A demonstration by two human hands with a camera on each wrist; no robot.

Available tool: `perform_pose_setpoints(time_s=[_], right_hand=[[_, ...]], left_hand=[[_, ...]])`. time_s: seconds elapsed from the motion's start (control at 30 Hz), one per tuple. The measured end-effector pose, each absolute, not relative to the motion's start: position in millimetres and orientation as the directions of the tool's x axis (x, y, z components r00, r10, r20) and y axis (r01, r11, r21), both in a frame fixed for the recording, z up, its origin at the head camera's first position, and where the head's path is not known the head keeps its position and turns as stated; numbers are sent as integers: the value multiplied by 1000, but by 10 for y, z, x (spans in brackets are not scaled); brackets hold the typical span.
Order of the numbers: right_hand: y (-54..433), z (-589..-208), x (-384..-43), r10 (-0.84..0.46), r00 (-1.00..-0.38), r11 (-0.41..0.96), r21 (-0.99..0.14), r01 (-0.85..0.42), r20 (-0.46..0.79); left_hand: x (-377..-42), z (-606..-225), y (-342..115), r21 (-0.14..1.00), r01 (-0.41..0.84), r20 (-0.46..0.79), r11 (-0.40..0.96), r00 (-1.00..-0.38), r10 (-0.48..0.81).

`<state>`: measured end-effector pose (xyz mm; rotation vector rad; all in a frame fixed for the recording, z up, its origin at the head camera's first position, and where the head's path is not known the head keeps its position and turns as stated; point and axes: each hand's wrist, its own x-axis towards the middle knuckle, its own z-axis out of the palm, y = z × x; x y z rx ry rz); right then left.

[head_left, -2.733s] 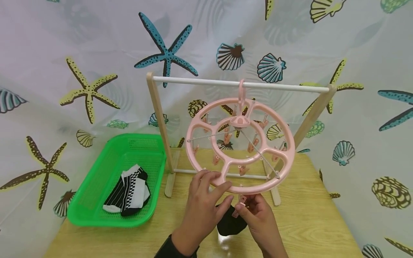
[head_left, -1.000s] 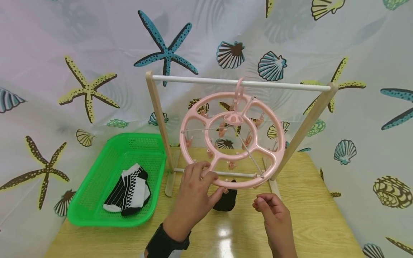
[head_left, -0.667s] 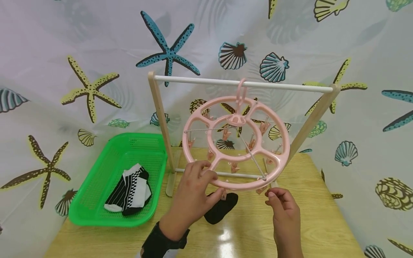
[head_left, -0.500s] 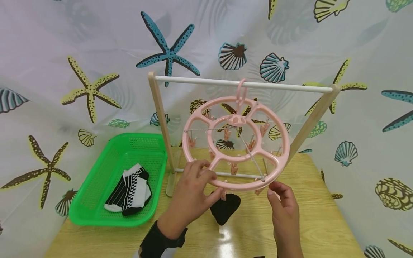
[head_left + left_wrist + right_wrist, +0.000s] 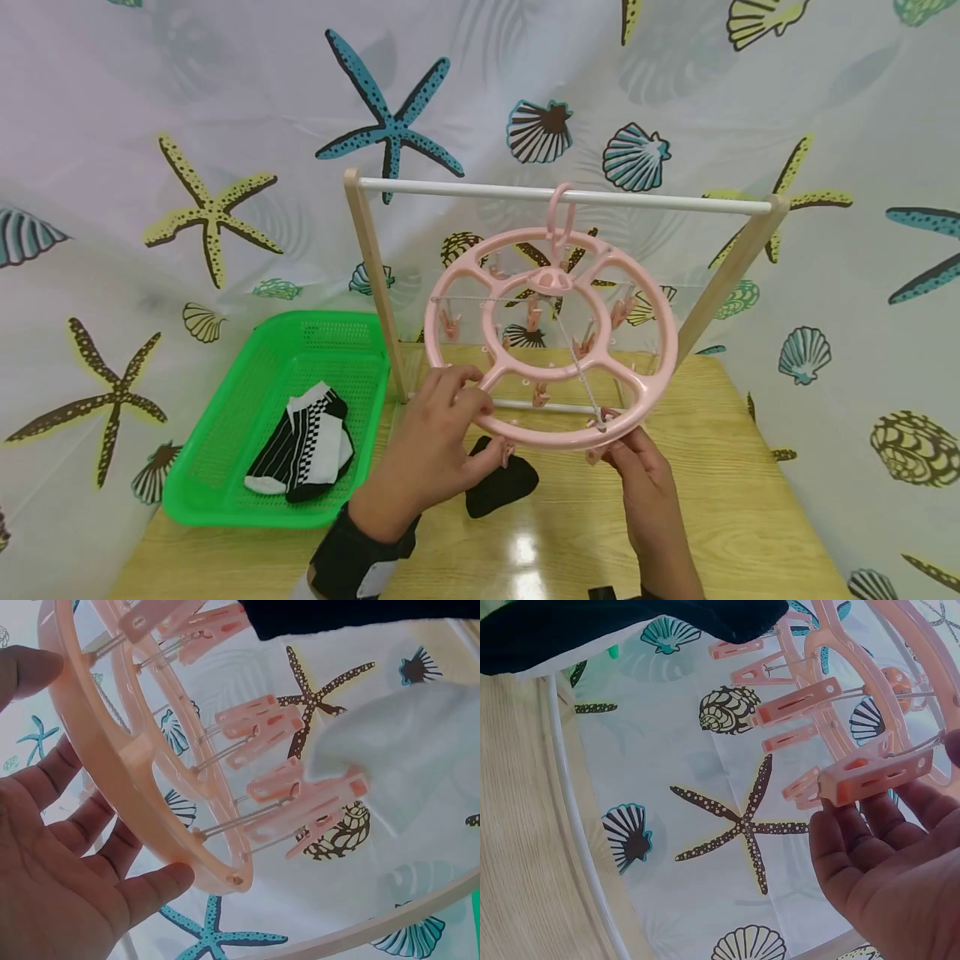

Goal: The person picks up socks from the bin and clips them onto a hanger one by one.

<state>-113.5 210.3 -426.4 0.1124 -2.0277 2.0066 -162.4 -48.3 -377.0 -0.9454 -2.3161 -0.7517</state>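
Observation:
A pink round clip hanger point(image 5: 551, 437) with dangling clothespins hooks over a white bar. My left hand point(image 5: 427, 446) grips its front rim, thumb below, beside a clothespin. At the front right rim, my right hand point(image 5: 641, 475) holds the edge, one fingertip showing above it. In the right wrist view its fingers lie against a clothespin point(image 5: 877, 776), which carries nothing. A black sock point(image 5: 501, 483) hangs under the front rim near my left thumb. In the left wrist view, a clothespin bites a pale cloth point(image 5: 397, 750); dark cloth point(image 5: 360, 619) crosses the top.
A green basket point(image 5: 180, 467) on the left holds several black-and-white socks point(image 5: 307, 442). The stand's white bar point(image 5: 465, 190) and wooden legs point(image 5: 375, 283) frame the hanger on a wooden table point(image 5: 735, 500). A patterned curtain point(image 5: 247, 75) hangs behind.
My right hand has left the clothespin by the black sock, moved right, then come in to the rim. The hanger has turned slightly; the sock swings beneath. My left hand stays on the rim.

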Motion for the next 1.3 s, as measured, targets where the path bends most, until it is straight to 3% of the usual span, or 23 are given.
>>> perform_pose_setpoints(time_s=[0.23,0.4,1.3], right_hand=[[2124,-4259,-1103,88,-979,-93,-977,-192,184],[2121,-4249,-1084,48,-989,-36,-989,-143,141],[2073,-4309,-1000,-96,-957,-112,-958,-264,274]], left_hand=[[-1653,-3742,-531,260,757,624,599,-605,494],[-1672,-3741,-571,256,768,621,587,-596,509],[-1728,-3705,-704,260,801,623,539,-565,541]])
